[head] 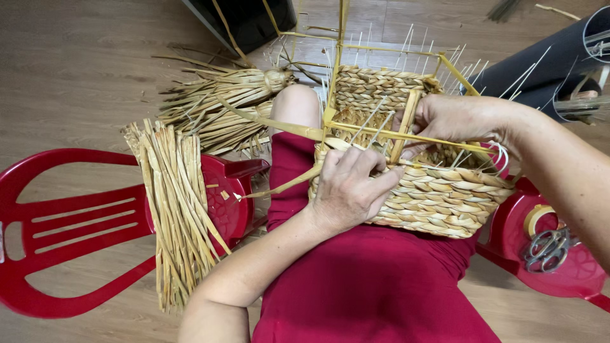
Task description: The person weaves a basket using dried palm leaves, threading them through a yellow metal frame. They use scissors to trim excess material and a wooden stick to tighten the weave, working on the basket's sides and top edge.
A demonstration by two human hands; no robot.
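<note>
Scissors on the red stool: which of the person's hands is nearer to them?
Right. The right hand grips the woven basket frame, up and left of the scissors. The left hand sits farther left, on the basket's near side.

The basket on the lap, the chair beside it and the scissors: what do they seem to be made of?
The basket looks like braided dried plant fibre, matt tan, over a yellow frame, maybe painted metal. The red chair looks like moulded plastic, glossy with slats. The scissors look like dull grey metal.
</note>
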